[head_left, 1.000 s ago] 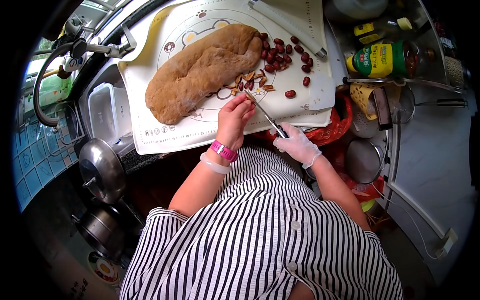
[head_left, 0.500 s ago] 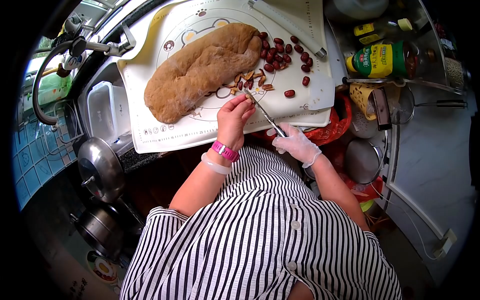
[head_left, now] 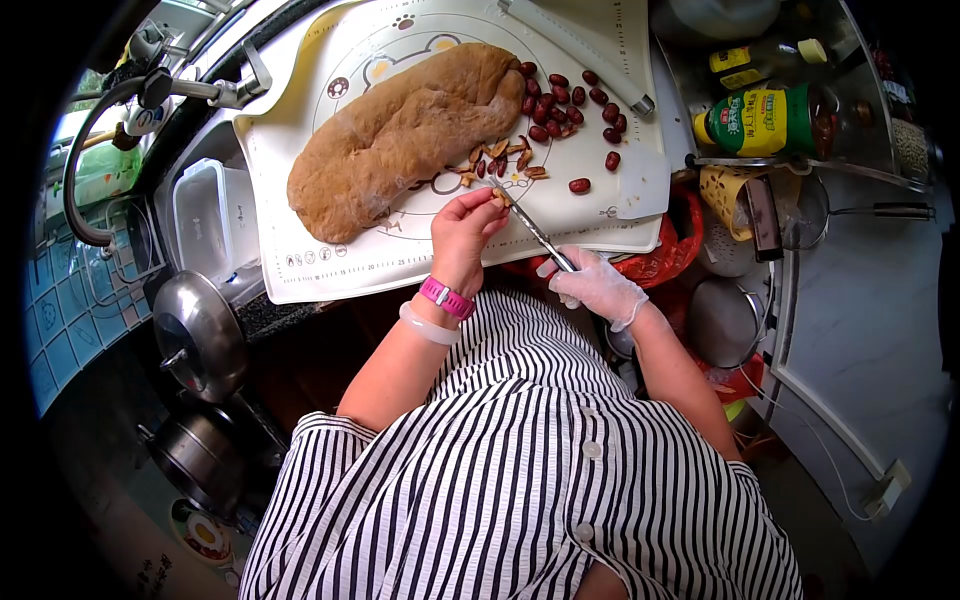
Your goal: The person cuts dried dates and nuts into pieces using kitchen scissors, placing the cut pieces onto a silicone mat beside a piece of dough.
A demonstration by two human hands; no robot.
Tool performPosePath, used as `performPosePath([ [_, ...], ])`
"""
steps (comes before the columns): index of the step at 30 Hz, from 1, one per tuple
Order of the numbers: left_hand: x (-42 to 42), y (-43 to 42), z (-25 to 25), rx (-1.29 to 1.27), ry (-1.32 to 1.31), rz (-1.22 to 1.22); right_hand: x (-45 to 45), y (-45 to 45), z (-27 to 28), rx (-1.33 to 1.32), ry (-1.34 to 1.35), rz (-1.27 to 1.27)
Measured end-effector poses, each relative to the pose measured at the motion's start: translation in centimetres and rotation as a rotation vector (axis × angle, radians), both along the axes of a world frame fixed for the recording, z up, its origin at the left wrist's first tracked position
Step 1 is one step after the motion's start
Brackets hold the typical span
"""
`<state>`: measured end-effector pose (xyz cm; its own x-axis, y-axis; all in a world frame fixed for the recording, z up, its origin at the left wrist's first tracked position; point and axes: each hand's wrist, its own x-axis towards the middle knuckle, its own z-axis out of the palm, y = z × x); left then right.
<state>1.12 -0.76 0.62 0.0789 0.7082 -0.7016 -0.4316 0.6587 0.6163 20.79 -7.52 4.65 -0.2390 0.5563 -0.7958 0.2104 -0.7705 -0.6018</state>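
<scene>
One bladed tool gripped in gloved right hand, small piece pinched in bare left hand, red dates beside brown dough on white mat

One head-worn view, near, facing forward and down over my black-and-white striped cloth shirt to a white rectangular printed mat.

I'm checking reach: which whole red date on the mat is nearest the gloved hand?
The lone date lowest in view, right of the cut pieces; the other whole dates lie farther up the mat.
</scene>
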Motion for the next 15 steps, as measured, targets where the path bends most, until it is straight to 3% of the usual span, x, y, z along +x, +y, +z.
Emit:
performPosePath([
  [7,-0.53,0.50,0.22,0.023,0.032,-0.082,0.07,0.44,0.61,0.083,-0.177,0.101],
  [14,-0.47,0.81,0.35,0.028,0.030,-0.103,-0.16,0.52,0.67,0.098,-0.209,0.111],
  [15,-0.47,0.81,0.36,0.031,0.025,-0.102,-0.27,0.61,0.88,0.008,-0.155,0.065],
])
